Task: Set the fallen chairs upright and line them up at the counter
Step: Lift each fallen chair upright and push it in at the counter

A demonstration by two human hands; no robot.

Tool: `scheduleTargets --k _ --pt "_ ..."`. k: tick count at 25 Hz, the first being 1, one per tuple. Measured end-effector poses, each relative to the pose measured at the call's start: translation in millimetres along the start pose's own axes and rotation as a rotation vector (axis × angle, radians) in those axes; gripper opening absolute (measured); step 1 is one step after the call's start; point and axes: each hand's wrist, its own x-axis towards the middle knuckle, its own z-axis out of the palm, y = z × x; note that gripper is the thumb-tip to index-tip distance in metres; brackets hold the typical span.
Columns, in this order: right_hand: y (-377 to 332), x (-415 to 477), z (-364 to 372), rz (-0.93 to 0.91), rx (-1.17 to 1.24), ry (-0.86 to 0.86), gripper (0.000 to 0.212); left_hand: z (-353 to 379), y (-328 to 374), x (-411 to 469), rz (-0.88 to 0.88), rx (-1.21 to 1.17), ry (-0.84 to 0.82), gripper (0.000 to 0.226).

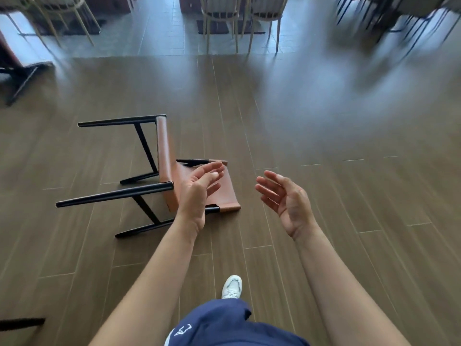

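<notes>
Black-framed chair with brown leather seat [165, 151] tipped onto its back on the brown wood-plank floor [336, 201].
Its legs point left and its backrest lies flat on the planks. The left hand [197, 193] is seen in front of the backrest and the right hand [287, 198] beside it, both with fingers spread, palms facing each other, holding nothing. A white sneaker [232, 287] steps forward below them.

Both bare arms reach forward. Left hand [197, 196] and right hand [287, 199] face each other, fingers relaxed, holding nothing
</notes>
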Motion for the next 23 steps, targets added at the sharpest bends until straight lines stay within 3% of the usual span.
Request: scheduleTargets --k 14,23 --pt "-81 172 -64 0.022 0.062 0.100 0.025 118 -16 170 -0.071 0.043 0.043 0.025" --pt "-178 316 -156 0.116 -0.035 0.020 0.024 240 -42 259 -0.022 -0.071 0.243 0.025"
